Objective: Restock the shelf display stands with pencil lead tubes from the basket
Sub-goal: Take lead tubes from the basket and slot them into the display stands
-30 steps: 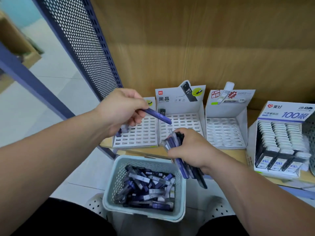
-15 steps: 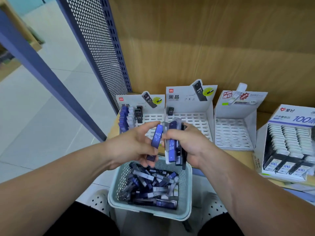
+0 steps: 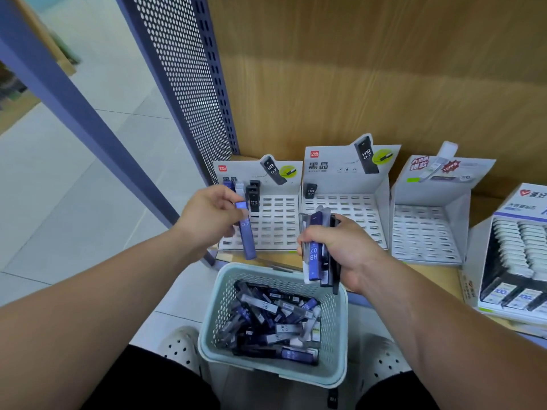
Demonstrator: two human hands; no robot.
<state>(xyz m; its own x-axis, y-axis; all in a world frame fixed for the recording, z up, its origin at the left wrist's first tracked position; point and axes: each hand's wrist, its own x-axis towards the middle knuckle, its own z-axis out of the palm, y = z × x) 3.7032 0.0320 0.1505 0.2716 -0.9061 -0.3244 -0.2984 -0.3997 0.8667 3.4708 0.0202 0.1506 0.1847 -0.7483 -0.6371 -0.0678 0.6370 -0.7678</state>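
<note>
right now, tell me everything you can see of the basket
The basket is pale grey-green plastic, rectangular with rounded corners, a smooth rim and perforated walls. It stands upright between the person's legs, below the shelf edge, holding a loose heap of lead tubes, dark blue, black and clear. The right hand holds a bundle of tubes over its far right corner.

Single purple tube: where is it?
Head view, left of centre: the left hand pinches the purple tube nearly upright before the leftmost display stand, just beyond the basket.
</note>
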